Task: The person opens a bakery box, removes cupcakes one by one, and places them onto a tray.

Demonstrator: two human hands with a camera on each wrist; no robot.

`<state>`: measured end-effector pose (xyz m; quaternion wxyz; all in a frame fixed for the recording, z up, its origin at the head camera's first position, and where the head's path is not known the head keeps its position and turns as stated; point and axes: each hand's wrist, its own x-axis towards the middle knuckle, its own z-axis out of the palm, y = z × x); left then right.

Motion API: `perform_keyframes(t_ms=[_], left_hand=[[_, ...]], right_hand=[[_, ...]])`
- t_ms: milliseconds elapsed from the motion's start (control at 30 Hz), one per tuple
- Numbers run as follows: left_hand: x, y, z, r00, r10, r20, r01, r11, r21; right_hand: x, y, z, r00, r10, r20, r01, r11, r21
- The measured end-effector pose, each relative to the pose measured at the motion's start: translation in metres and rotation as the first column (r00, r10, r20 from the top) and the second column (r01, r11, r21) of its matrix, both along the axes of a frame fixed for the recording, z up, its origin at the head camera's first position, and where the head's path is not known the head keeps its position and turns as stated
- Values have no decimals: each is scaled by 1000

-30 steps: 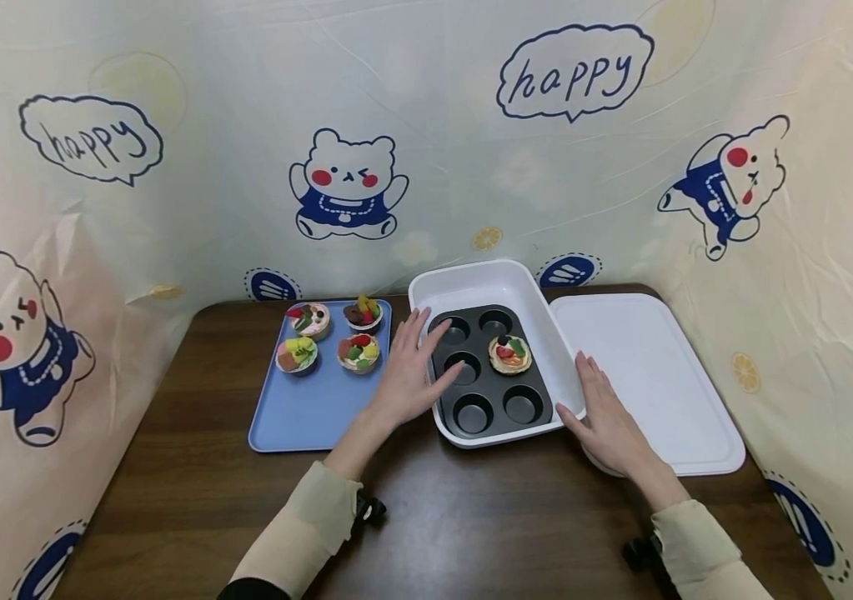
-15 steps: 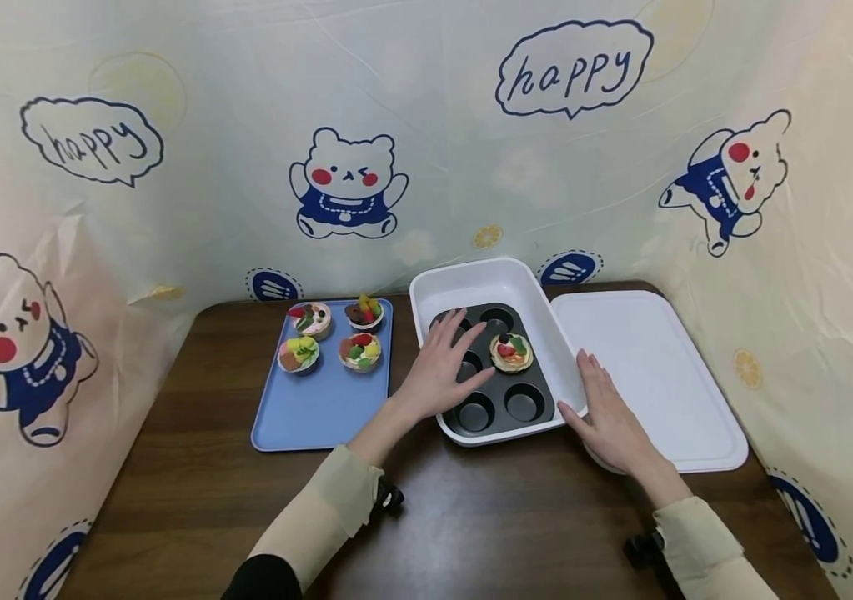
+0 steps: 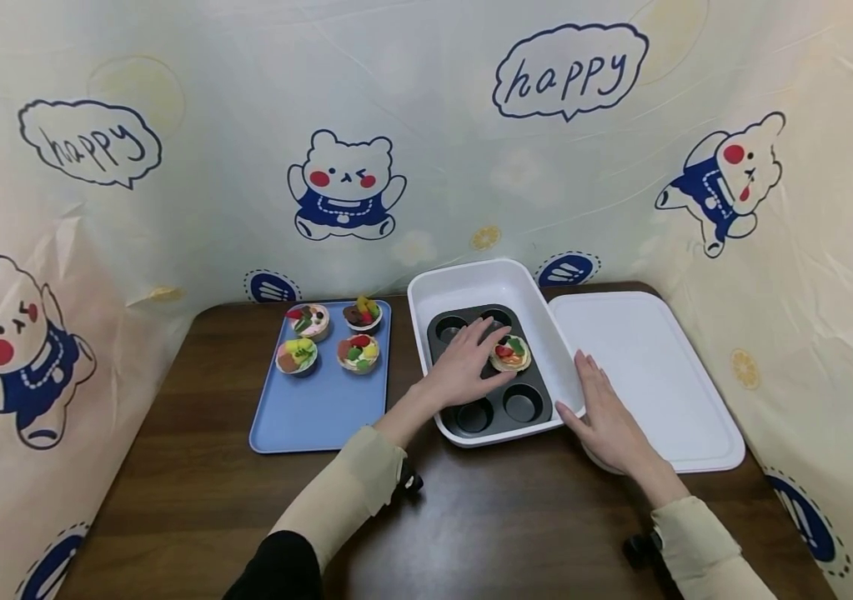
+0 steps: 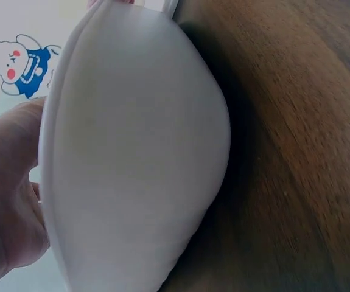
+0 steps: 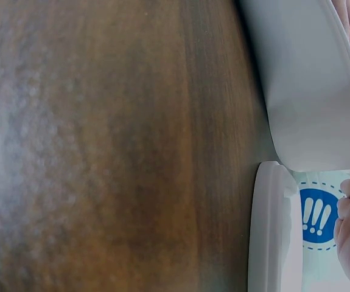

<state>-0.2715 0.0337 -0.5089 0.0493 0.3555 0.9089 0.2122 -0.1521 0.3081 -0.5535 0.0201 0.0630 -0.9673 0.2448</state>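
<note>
My left hand (image 3: pixel 464 367) is over a black muffin tin (image 3: pixel 497 403) that lies inside a white plastic tub (image 3: pixel 464 287). Its fingers and thumb spread to either side of a fruit tart (image 3: pixel 510 354) sitting in one cup; whether they touch it, I cannot tell. The palm hides some cups. At the tub's right side my right hand (image 3: pixel 609 421) stays with straight fingers, the fingertips at the rim. In the left wrist view the tub wall (image 4: pixel 138 140) fills the middle, with part of the left hand (image 4: pixel 10 188) at its rim.
A blue tray (image 3: pixel 313 417) on the left carries several toy cupcakes, among them a fruit-topped one (image 3: pixel 358 353). A white lid (image 3: pixel 651 367) lies right of the tub. Printed cloth (image 3: pixel 456 167) hangs behind the brown wooden table (image 3: pixel 193 467).
My left hand has moved rightward from the tub's left rim across the muffin tin to the tart. The right hand has kept its place at the tub.
</note>
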Motion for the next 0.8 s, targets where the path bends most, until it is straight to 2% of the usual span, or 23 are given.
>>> perform_keyframes(t_ms=[533, 767, 800], left_hand=[[-11, 19, -17, 997, -11, 74, 11, 1000, -5], [-16, 25, -20, 996, -18, 91, 19, 1000, -14], [-20, 27, -28, 996, -23, 80, 24, 1000, -7]], right_hand=[[0, 0, -2, 1000, -2, 2, 2, 1000, -5], [0, -1, -3, 1000, -10, -5, 10, 1000, 2], [0, -1, -3, 1000, -11, -5, 11, 1000, 0]])
